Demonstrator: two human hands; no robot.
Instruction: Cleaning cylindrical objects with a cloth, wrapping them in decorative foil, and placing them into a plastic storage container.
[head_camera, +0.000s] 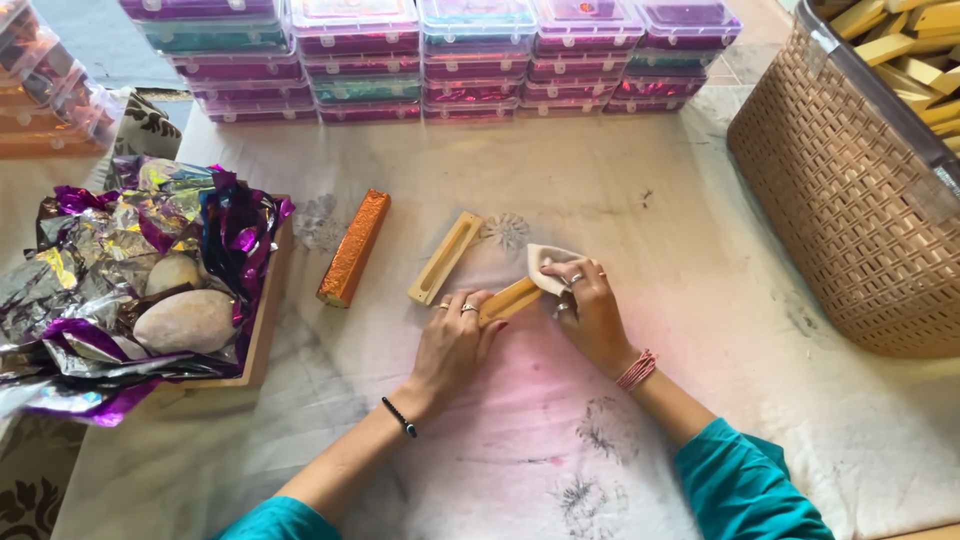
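Observation:
My left hand (455, 340) presses down on the near end of a small wooden bar (508, 299) lying on the white cloth (600, 430). My right hand (590, 305) holds a small pale cloth scrap (545, 262) against the far end of that bar. A second wooden bar with a long groove (446, 257) lies just beyond my left hand. To its left rests an orange glittery foil-covered bar (354, 247).
A wooden tray (265, 320) at left holds crumpled purple and silver foil (120, 250) and smooth stones (185, 320). Stacked clear plastic boxes (440, 60) line the far edge. A woven tan basket (850, 200) of wooden bars stands at right.

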